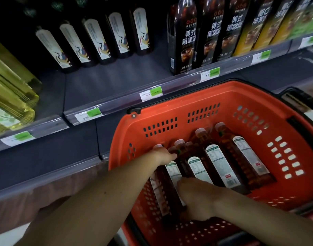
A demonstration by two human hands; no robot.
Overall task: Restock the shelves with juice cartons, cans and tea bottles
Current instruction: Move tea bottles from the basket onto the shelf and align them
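Several brown tea bottles (221,162) with pale caps and white labels lie side by side in an orange shopping basket (169,110). My left hand (163,156) reaches into the basket's left end and its fingers curl over the neck of a tea bottle there. My right hand (196,197) lies lower in the basket, curled around the bottom of a tea bottle (174,173) at the left. On the shelf (116,80) above, a row of dark tea bottles (97,41) with white labels stands at the back.
Bare shelf floor lies in front of the standing row. Tall black coffee bottles (184,38) stand to the right, yellow-green bottles (8,89) at the far left. Price tags (150,94) line the shelf edge. A lower shelf edge runs left of the basket.
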